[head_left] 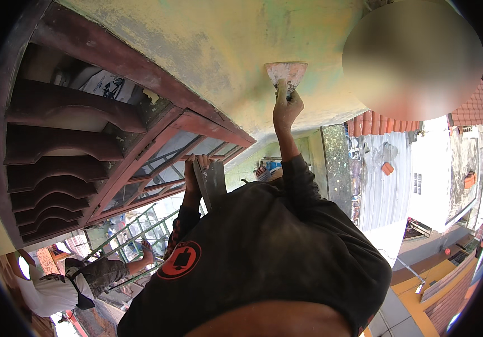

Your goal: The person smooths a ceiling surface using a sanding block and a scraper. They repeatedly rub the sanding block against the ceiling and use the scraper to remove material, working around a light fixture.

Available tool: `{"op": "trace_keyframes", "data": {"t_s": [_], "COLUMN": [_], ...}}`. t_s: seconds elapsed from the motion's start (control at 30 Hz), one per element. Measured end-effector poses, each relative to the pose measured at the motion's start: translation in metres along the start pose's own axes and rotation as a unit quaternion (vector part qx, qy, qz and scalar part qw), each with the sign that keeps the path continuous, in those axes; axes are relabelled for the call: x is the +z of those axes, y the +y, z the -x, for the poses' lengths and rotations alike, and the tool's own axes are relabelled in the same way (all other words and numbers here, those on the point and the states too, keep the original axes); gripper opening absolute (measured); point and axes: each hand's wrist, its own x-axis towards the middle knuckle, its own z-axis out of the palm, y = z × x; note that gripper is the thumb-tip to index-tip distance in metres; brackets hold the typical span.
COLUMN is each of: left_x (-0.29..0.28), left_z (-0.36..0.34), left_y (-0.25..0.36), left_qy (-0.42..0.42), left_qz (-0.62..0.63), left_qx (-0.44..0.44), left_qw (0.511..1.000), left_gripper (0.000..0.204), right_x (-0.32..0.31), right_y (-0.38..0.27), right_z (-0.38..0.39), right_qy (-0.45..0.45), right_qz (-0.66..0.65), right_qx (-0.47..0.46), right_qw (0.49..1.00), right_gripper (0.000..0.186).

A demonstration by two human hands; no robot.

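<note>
My right hand (287, 106) is raised on an outstretched arm, its fingers pinched round a wide putty knife (286, 71). The whitish, stained blade lies at the yellow-green painted wall (219, 50). Lower and to the left, my left hand (192, 174) is closed over the edge of a dark grey flat plate (213, 182), tilted close to my chest. Whether that plate is a broad blade or a board I cannot tell. A reddish-brown window frame (196, 123) with glass panes lies just beyond my left hand.
Dark red curved louvres (56, 143) fill an opening at the left. Below them another person (56, 292) in a white shirt is by green metal scaffolding (135, 230). Rooftops and a corrugated metal roof (384, 180) lie far below at the right. A blurred patch covers the upper right.
</note>
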Motion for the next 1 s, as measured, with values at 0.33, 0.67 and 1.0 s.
{"op": "trace_keyframes", "data": {"t_s": [0.33,0.67,1.0], "left_x": [0.006,0.01,0.031], "left_z": [-0.001,-0.003,-0.009], "left_y": [-0.008,-0.01,-0.004], "left_qy": [-0.003,-0.013,0.0], "left_qz": [-0.005,-0.033,0.041], "left_qx": [0.023,0.064,0.018], "left_qw": [1.0,0.997,0.999], "left_gripper": [0.042,0.036,0.048], "right_x": [0.0,-0.01,0.0], "right_y": [-0.003,0.001,0.019], "right_z": [-0.008,-0.005,0.001], "right_qy": [-0.023,0.021,0.032], "right_qz": [-0.018,0.01,-0.007], "right_qx": [-0.006,-0.019,-0.058], "right_qw": [1.0,1.0,0.998], "right_gripper": [0.048,0.049,0.05]}}
